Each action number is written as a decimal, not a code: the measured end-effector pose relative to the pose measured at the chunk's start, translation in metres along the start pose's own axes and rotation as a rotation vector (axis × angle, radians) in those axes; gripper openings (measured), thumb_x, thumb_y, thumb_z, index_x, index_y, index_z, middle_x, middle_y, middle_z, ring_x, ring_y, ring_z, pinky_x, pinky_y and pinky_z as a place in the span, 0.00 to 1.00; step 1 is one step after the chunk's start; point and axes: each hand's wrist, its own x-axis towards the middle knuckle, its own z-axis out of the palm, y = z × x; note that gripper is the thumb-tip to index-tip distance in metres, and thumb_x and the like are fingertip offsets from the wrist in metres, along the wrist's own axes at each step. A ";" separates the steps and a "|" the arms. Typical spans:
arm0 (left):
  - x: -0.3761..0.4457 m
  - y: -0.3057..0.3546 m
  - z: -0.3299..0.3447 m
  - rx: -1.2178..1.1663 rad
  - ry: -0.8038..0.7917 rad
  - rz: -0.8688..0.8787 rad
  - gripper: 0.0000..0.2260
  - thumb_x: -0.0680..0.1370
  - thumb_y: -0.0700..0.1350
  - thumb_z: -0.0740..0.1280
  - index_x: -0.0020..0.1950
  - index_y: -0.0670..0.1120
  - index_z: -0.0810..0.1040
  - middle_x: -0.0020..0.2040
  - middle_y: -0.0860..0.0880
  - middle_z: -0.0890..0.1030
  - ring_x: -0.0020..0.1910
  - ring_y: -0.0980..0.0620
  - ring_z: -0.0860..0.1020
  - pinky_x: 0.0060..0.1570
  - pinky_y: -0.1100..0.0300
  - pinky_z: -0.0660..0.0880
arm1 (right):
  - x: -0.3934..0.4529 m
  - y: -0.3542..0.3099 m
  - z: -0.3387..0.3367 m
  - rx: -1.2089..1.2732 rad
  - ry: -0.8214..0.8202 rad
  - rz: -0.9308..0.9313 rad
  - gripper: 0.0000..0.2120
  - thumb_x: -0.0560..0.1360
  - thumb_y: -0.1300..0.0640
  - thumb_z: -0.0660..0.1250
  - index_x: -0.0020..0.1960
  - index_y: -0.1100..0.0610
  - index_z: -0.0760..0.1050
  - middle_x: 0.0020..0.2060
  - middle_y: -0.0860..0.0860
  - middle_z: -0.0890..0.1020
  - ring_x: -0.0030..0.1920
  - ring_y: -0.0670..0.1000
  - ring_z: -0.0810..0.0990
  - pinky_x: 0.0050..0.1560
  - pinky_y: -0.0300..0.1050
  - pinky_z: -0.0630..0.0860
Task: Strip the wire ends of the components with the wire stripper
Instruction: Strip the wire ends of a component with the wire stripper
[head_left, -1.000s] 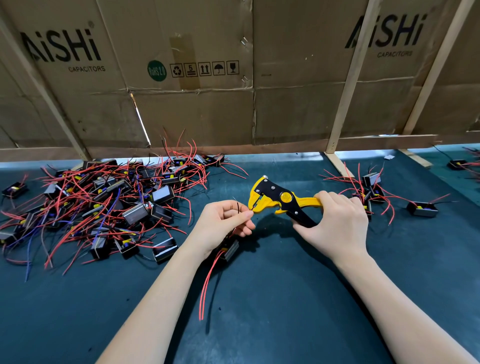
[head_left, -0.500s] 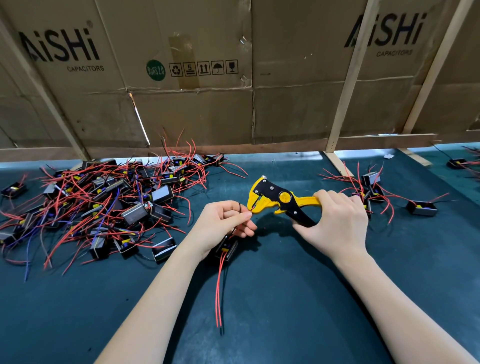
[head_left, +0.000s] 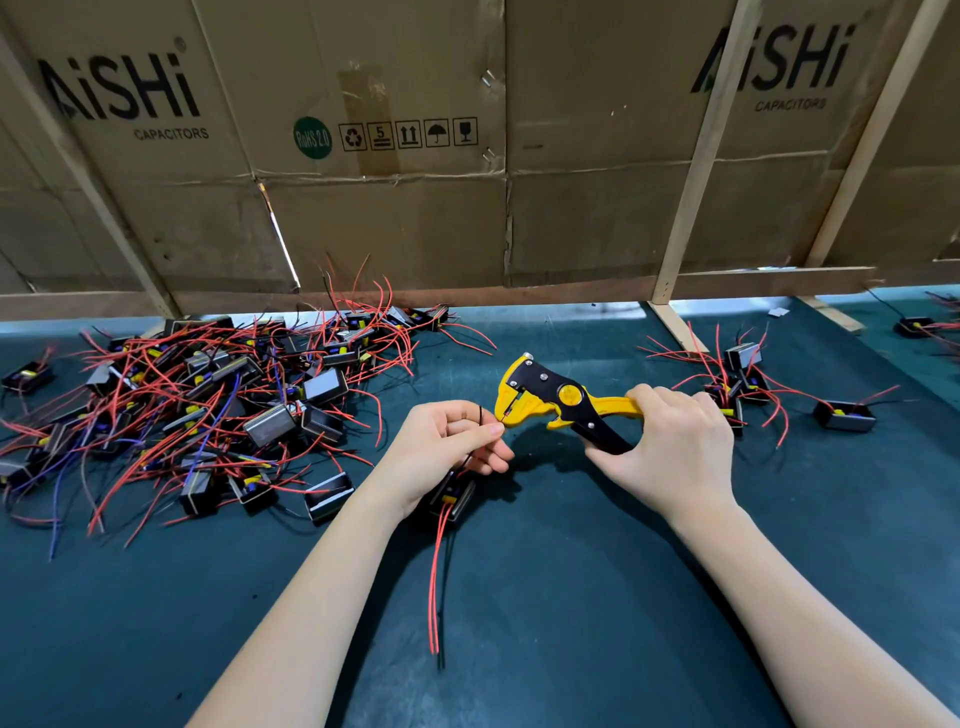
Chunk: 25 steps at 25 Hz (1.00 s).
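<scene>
While a tangled pile of components (head_left: 208, 410) is lying toward the bench's (head_left: 571, 597) far left edge, my left hand (head_left: 447, 457) is pinching a thin wire (head_left: 480, 415) beside the stripper's mouth; its component (head_left: 453, 498) is half hiding under my palm, red leads trailing toward me. My right hand (head_left: 670, 447) is gripping the wire stripper (head_left: 561, 402), fingers covering most of the handles. A smaller cluster (head_left: 743, 379) is sitting behind it, partly blocked.
</scene>
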 end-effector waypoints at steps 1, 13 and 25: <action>0.000 0.000 0.000 0.003 -0.003 -0.002 0.03 0.78 0.37 0.68 0.45 0.39 0.79 0.38 0.41 0.84 0.34 0.50 0.83 0.34 0.64 0.77 | 0.000 0.000 0.000 0.003 -0.009 0.001 0.24 0.53 0.47 0.82 0.36 0.61 0.76 0.26 0.53 0.76 0.28 0.59 0.75 0.36 0.48 0.71; -0.001 0.000 -0.003 0.059 -0.058 -0.023 0.03 0.79 0.37 0.68 0.47 0.37 0.78 0.38 0.41 0.84 0.32 0.50 0.82 0.34 0.64 0.77 | 0.000 0.000 -0.002 -0.059 -0.127 0.137 0.22 0.59 0.43 0.79 0.33 0.59 0.73 0.26 0.53 0.77 0.29 0.60 0.77 0.32 0.42 0.61; 0.002 0.004 -0.003 0.104 0.137 -0.032 0.08 0.77 0.41 0.69 0.38 0.47 0.81 0.24 0.52 0.68 0.22 0.57 0.57 0.23 0.67 0.55 | 0.004 0.010 -0.004 -0.013 -0.100 0.264 0.27 0.60 0.43 0.79 0.48 0.61 0.75 0.39 0.55 0.77 0.45 0.61 0.76 0.45 0.53 0.71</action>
